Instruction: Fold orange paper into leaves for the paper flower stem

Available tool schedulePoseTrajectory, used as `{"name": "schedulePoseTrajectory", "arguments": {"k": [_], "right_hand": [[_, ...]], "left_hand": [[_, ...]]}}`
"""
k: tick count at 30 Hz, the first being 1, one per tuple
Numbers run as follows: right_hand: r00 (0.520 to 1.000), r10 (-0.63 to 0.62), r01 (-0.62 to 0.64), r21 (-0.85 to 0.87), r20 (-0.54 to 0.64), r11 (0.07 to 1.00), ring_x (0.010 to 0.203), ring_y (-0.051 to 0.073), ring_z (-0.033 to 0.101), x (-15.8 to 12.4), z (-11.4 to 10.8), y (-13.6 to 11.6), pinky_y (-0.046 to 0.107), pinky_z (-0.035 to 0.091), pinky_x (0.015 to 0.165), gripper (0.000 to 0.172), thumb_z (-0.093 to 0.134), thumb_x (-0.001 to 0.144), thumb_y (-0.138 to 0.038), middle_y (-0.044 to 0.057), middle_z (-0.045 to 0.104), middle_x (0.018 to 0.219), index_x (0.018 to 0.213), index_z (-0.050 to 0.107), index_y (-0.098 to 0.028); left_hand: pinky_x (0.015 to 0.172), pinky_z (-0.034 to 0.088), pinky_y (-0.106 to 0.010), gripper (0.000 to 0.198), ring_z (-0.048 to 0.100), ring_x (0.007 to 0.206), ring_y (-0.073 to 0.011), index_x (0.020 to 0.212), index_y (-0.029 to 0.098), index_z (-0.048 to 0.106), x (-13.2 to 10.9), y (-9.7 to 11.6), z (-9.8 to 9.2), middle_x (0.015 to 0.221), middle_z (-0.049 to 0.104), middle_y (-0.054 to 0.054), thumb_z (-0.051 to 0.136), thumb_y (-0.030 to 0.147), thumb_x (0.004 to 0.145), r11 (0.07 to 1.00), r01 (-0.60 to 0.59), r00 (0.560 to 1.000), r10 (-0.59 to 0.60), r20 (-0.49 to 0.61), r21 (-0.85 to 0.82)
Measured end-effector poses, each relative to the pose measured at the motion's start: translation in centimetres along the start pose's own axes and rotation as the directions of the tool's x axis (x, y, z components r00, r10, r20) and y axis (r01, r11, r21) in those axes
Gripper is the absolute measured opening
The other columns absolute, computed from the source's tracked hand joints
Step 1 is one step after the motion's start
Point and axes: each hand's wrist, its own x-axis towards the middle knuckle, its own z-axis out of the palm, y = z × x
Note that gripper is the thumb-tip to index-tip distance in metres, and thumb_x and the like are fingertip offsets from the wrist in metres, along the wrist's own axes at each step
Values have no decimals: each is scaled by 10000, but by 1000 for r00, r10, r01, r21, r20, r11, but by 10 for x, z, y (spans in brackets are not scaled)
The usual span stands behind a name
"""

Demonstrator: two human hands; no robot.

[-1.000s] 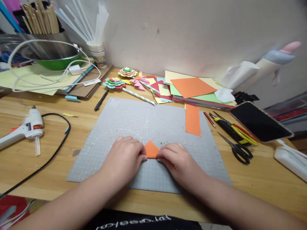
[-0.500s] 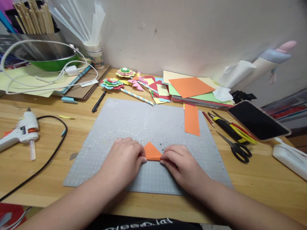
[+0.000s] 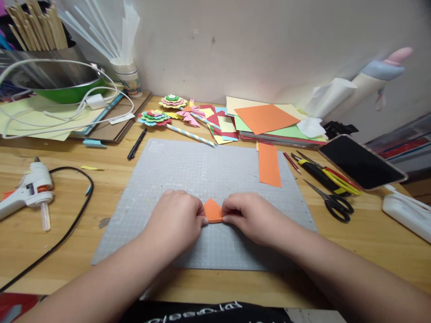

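Note:
A small folded orange paper triangle point(image 3: 212, 210) lies on the grey cutting mat point(image 3: 202, 170) near its front edge. My left hand point(image 3: 177, 220) is closed and pinches the triangle's left corner. Opposite it, my right hand point(image 3: 251, 216) is closed too, its fingertips pressing on the right corner. Both hands rest on the mat, and they cover most of the paper's lower edge.
An orange paper strip point(image 3: 269, 163) lies on the mat's right side. Scissors point(image 3: 332, 202), pencils and a phone point(image 3: 362, 161) are to the right. A stack of coloured paper point(image 3: 266, 121) and paper flowers point(image 3: 155, 117) sit behind. A glue gun point(image 3: 30, 188) lies left.
My right hand has slid left along the folded paper, covering more of the triangle. The left hand stays in place. The view has shifted slightly.

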Motion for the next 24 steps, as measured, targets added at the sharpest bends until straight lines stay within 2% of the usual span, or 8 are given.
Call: {"name": "schedulePoseTrajectory", "arguments": {"k": [6,10,15,18,21,24], "right_hand": [[998,1,3,-62,68,998,741,133,537,11,-11,-3,250,387,652,68,601,772,-131,22,589,881,739,624,-185],[989,-5,16,-73,146,997,724,129,530,16,-17,0,249,389,644,55,587,764,-144,11,573,886,770,595,-198],[993,-59,68,-86,105,994,756,148,539,15,-18,-2,258,406,647,118,617,749,-153,13,608,892,842,567,-204],[982,-186,180,-151,-28,972,830,169,561,2,-3,-11,295,437,727,75,531,831,-147,40,637,926,868,580,-190],[949,-285,253,-215,-135,943,997,200,577,-17,26,-18,376,438,897,284,420,874,-99,72,649,1105,1107,566,-170],[911,-378,307,-337,-168,890,1268,237,450,-33,52,-15,440,371,1049,477,378,864,-78,150,491,1374,1339,419,-92]], "left_hand": [[638,362,-353,176,598,665,-232,668,244,688,8,-1,-9,669,700,-31,582,359,748,1000,6,996,-8,90,18],[683,363,-360,138,594,757,-238,684,243,664,15,-5,-11,757,678,-23,623,365,730,994,-85,992,79,100,62],[676,364,-350,228,559,758,-224,696,204,598,22,-10,-10,793,618,-32,656,424,697,991,-103,991,95,92,87],[669,354,-345,240,545,745,-216,663,204,583,24,-12,-10,774,605,-25,647,433,698,987,-142,983,132,124,79],[644,342,-337,198,536,723,-208,638,200,579,24,-13,-10,757,599,-31,608,376,726,984,-161,982,153,109,70],[636,331,-332,158,533,716,-201,626,200,576,23,-13,-10,748,606,-27,601,316,730,985,-163,984,157,86,61]]}}
